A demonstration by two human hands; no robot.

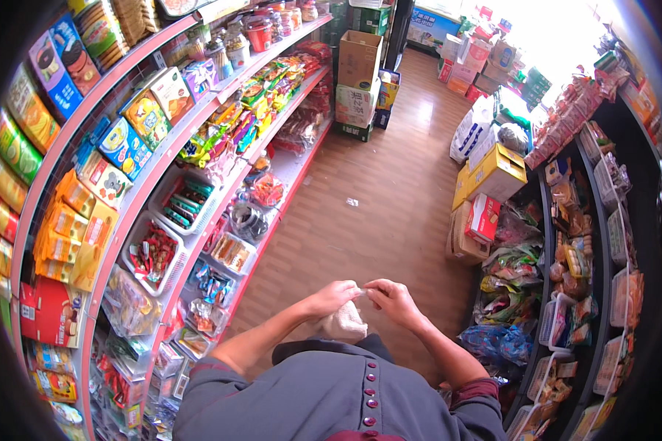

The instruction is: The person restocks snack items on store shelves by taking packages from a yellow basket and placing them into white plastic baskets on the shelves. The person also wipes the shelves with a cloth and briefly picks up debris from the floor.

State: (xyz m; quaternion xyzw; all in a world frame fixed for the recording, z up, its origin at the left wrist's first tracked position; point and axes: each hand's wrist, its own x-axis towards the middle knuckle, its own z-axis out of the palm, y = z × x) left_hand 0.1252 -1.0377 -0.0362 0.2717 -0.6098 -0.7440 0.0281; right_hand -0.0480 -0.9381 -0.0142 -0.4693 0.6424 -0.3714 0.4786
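In front of my waist, both hands meet over the floor. My left hand point(334, 299) grips a bunched white cloth point(347, 324), which hangs below the fingers. A small, pale, see-through piece, perhaps plastic point(362, 292), spans the gap between my fingertips. The thumb and forefinger of my right hand point(393, 302) pinch its right end, while my left fingertips are at its other end. What exactly this piece is cannot be made out.
Snack shelves point(215, 99) curve along the left, with white baskets point(157, 286) of small packets. Darker shelves point(549, 231) line the right. Yellow cartons point(496, 175) and a red box point(482, 219) narrow the aisle. Stacked cartons point(358, 60) stand ahead; a scrap point(352, 202) lies on the wood-look floor point(331, 242).
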